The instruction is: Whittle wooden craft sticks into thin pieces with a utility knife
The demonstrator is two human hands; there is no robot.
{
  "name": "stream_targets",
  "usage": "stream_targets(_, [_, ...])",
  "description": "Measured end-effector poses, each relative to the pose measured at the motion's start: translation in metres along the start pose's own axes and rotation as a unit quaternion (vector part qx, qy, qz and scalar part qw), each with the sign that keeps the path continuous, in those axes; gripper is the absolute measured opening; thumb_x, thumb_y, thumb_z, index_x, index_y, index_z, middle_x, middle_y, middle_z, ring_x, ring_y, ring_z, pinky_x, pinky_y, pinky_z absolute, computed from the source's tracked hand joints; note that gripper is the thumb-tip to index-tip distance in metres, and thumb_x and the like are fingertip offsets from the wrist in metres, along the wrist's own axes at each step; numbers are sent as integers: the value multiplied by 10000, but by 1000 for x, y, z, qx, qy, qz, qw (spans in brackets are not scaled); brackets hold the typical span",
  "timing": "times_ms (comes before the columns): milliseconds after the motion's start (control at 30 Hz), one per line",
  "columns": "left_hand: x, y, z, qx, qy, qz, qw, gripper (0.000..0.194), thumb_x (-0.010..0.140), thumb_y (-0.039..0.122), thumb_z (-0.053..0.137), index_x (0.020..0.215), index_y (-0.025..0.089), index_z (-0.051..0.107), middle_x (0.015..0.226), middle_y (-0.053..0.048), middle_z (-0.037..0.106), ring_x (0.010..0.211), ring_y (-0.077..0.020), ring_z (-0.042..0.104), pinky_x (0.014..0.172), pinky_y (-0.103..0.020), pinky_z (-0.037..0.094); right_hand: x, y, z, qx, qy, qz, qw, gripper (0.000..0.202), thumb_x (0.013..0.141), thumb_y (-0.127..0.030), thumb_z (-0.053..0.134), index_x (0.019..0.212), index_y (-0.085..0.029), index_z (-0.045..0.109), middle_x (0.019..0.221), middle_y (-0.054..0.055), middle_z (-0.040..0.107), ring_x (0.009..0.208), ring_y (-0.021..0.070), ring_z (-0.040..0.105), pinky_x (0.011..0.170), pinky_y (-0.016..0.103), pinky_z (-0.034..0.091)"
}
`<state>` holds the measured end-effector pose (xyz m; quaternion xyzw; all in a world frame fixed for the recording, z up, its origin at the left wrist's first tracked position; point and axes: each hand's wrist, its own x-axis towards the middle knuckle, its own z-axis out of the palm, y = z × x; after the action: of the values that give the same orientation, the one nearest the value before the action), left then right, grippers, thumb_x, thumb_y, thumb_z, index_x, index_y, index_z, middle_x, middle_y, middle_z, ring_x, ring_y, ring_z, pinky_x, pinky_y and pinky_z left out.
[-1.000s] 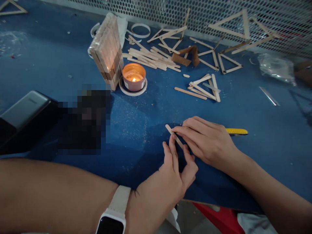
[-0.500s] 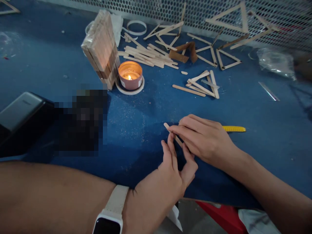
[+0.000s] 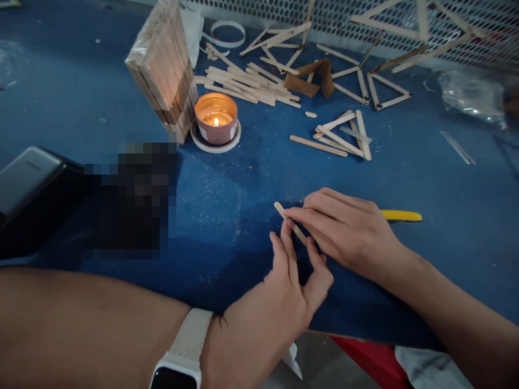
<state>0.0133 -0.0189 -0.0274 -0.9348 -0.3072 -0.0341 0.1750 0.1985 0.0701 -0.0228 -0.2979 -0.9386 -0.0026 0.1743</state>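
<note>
Well left of the candle (image 3: 216,132), a grey-and-black box (image 3: 32,186) is lying on the blue worktop (image 3: 259,181). Just beside the candle on its left, a wrapped bundle (image 3: 160,70) of wooden sticks is standing at a tilt. Left of the candle and nearer to you, you are wearing a white watch (image 3: 176,367). The candle is burning in its pot. Beyond it and to its right, loose sticks (image 3: 245,86) are lying in a heap.

Nearer to you than the candle and to its right, your left hand (image 3: 279,297) is holding the single stick (image 3: 299,232), its grip narrow. Your right hand (image 3: 348,227), farther right of the candle, is pinching that stick near its far end, its grip narrow too. Right of the candle, a stick triangle (image 3: 343,143) is lying flat. Farther right of it, a yellow handle (image 3: 402,215) is showing past your right hand, and crumpled plastic (image 3: 472,97) is lying rightmost.
</note>
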Motion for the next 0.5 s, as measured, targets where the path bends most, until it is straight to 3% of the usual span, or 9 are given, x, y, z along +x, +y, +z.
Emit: stream_targets(500, [-1,-3,-3,11,-29,32,999,496,1077,299,475,1542,149,558,1516,-173,565,1334,-484,645,1084,-609,518,7,2,-2,-31,11,-39,999,281,1021,-33,511,1201,-124,706,881,69,714,782,205,670,680,334,592])
